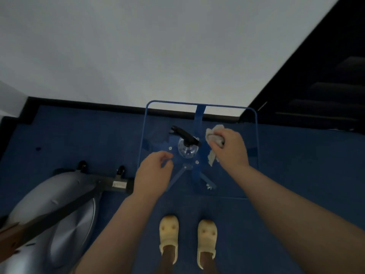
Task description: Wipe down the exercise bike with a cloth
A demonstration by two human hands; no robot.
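A spray bottle (187, 147) stands mid-tabletop (237, 175), between my left hand (153, 171) and my right hand (229, 147). The glass around it lies open. The exercise bike (55, 210) crowds my left side.

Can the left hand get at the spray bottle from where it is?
Probably yes. The left hand holds nothing and hovers just beside the spray bottle on the glass table, with nothing between them. The right hand grips the cloth on the bottle's other side.

My forearms were bare, no sleeves; below the glass table (256, 135), I wore cream clogs (169, 234) over dark socks (168, 254).
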